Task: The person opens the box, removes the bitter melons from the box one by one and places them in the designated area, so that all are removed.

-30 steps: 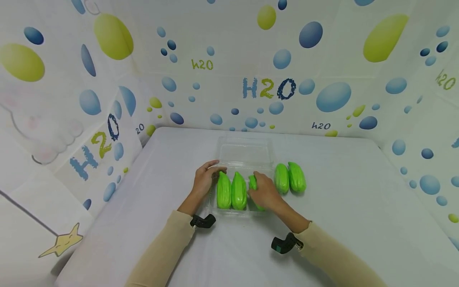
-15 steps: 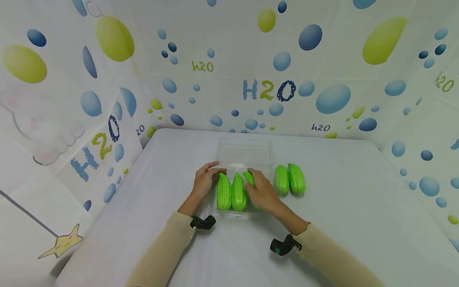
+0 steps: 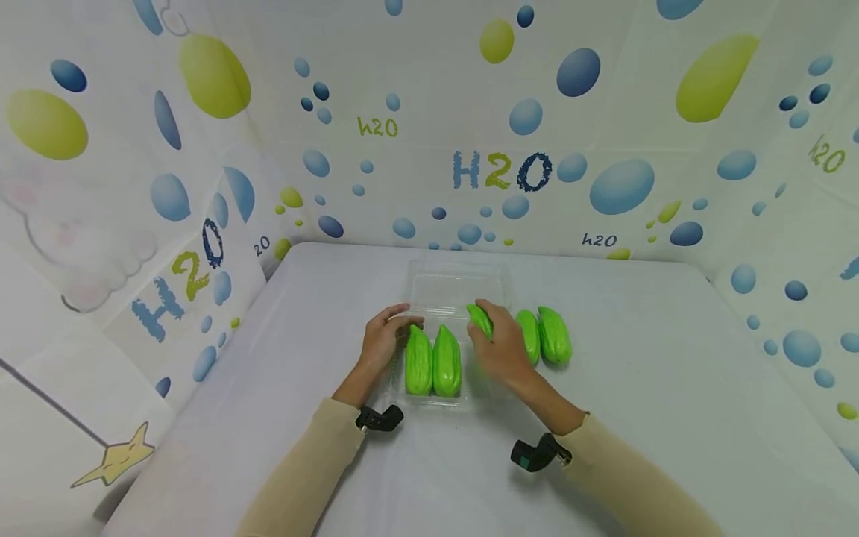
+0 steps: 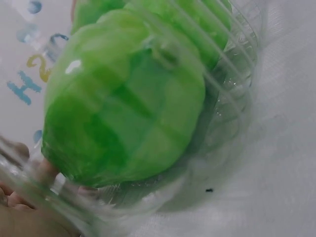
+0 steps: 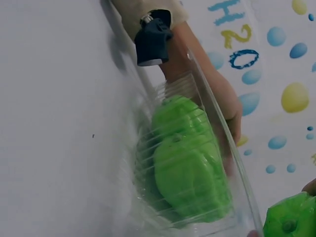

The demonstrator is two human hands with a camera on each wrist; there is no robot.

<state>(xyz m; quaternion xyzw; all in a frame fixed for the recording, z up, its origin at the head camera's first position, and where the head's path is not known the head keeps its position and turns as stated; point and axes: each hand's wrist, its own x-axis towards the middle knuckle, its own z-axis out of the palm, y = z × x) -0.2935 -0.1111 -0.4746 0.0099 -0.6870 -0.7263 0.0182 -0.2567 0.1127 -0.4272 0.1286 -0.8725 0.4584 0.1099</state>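
Observation:
A clear plastic container [image 3: 470,400] with its lid [image 3: 459,289] folded back lies on the table. Side by side in its left part are two bright green, ridged gourds, a left gourd [image 3: 419,364] and a right gourd [image 3: 447,364]. My left hand [image 3: 381,339] holds the container's left wall near the far corner. Over the container's right part, my right hand [image 3: 499,344] grips a third gourd [image 3: 479,319], its lower end covered by the hand. That held gourd [image 5: 289,218] hangs apart from the two boxed gourds [image 5: 190,177] in the right wrist view.
Two more gourds, one nearer [image 3: 530,335] and one farther right [image 3: 555,335], lie on the table just right of the container. A white cloth covers the table [image 3: 637,418]. Printed curtains [image 3: 429,201] stand behind and at the sides.
The third gourd has come up out of the container's right part in my right hand and shifted away from the other two. My left hand stays in place.

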